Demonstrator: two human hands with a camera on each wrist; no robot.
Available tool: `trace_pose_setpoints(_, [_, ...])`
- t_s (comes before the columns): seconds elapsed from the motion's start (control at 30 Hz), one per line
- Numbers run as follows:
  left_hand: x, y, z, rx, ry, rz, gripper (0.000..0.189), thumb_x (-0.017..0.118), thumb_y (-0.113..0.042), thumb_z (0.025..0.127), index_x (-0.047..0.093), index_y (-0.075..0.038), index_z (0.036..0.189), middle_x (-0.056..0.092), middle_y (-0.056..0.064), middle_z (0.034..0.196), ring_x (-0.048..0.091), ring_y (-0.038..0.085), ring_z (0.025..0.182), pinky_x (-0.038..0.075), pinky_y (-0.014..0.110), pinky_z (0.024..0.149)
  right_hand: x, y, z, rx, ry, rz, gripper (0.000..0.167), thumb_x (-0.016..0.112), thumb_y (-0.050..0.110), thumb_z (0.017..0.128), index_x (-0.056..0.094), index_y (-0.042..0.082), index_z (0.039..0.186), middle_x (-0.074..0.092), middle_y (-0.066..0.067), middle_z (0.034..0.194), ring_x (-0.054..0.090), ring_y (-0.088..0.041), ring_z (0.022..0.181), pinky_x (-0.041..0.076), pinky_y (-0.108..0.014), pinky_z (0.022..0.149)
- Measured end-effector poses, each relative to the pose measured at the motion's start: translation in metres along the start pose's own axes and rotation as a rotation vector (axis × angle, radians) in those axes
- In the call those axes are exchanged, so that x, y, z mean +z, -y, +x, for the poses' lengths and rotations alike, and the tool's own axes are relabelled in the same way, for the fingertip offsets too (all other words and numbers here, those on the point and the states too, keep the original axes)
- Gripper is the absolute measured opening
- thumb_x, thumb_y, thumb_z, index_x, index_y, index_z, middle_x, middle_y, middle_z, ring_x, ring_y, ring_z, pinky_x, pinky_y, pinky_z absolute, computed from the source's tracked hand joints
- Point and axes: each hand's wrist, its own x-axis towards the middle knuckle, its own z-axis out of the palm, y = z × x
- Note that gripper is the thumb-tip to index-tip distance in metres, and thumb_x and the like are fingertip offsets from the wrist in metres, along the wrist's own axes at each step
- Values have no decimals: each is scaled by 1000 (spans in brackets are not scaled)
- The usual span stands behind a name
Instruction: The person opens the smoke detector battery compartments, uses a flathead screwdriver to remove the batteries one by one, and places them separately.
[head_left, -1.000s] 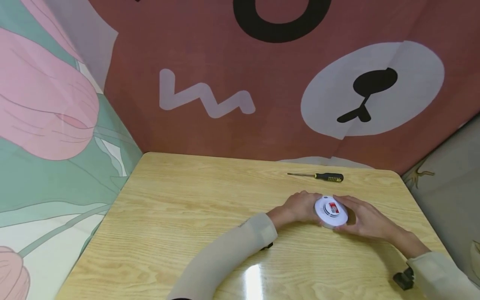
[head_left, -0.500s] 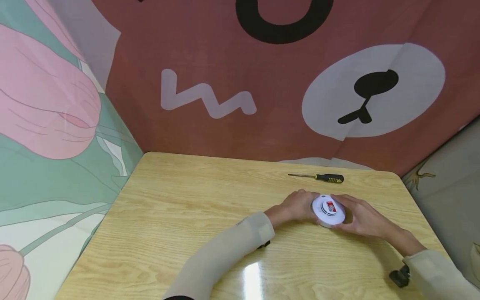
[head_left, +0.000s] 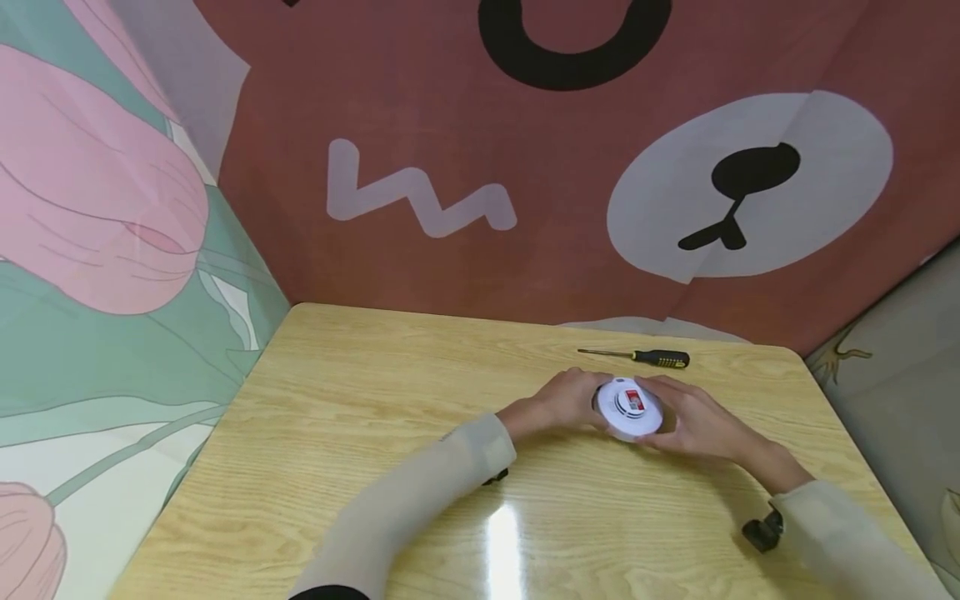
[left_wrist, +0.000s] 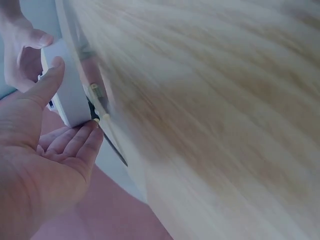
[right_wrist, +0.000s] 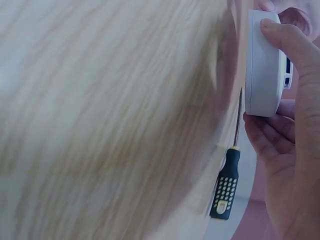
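A round white smoke detector (head_left: pixel 618 417) with a red label and slotted dome is held between both hands above the table. My left hand (head_left: pixel 568 400) grips its left edge, and my right hand (head_left: pixel 697 421) grips the right edge. In the left wrist view the thumb presses the side of the smoke detector (left_wrist: pixel 72 95) while the fingers lie at its lower edge. The right wrist view shows the right hand (right_wrist: pixel 292 150) with its thumb on the rim of the smoke detector (right_wrist: pixel 262 75) and fingers curled below it.
A black and yellow screwdriver (head_left: pixel 660 358) lies near the back edge of the wooden table (head_left: pixel 360 375), behind the hands. Beyond that edge hangs a reddish-brown bear-print cloth (head_left: pixel 420 275). A flower-print cloth (head_left: pixel 112 358) hangs at the left.
Both hands have moved left and slightly toward the back of the table, carrying the smoke detector with them. The screwdriver lies where it was.
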Motion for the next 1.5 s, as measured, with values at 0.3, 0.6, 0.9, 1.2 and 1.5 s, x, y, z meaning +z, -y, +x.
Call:
trace_pose_setpoints(0.3, [-20, 21, -20, -47, 1, -28, 88, 94, -42, 81, 55, -12, 155, 69, -3, 140, 63, 11, 124, 49, 22, 104, 4, 16, 30, -6, 26, 54, 94, 99, 40, 72, 60, -7, 143, 67, -23, 135, 66, -42, 122, 58, -58, 94])
trace_pose_setpoints(0.6, [-38, 45, -42, -60, -15, -33, 90, 95, -41, 80, 54, -11, 155, 71, -1, 138, 65, 14, 118, 50, 27, 103, 14, 34, 62, -37, 47, 67, 96, 98, 43, 72, 59, -8, 143, 66, -23, 139, 65, -39, 126, 57, -55, 100])
trace_pose_setpoints(0.9, [-50, 70, -61, -56, -20, -79, 89, 94, -38, 82, 53, -12, 156, 68, 1, 143, 63, 12, 129, 47, 34, 112, 24, 51, 88, -17, 80, 80, 97, 95, 48, 74, 58, -6, 147, 63, -24, 143, 59, -42, 134, 51, -57, 109])
trace_pose_setpoints(1.2, [-56, 91, -70, -14, -23, -160, 89, 92, -31, 85, 48, -6, 158, 62, 8, 150, 62, 17, 134, 51, 28, 109, 38, 54, 103, -23, 55, 130, 93, 94, 46, 76, 60, -6, 145, 66, -21, 139, 65, -37, 126, 55, -54, 104])
trace_pose_setpoints(1.5, [-53, 100, -73, 40, -73, -215, 84, 90, -32, 87, 50, -1, 155, 62, 13, 149, 63, 20, 133, 53, 29, 107, 46, 51, 110, 19, 58, 242, 88, 93, 45, 78, 61, -2, 145, 69, -16, 133, 69, -28, 115, 58, -49, 97])
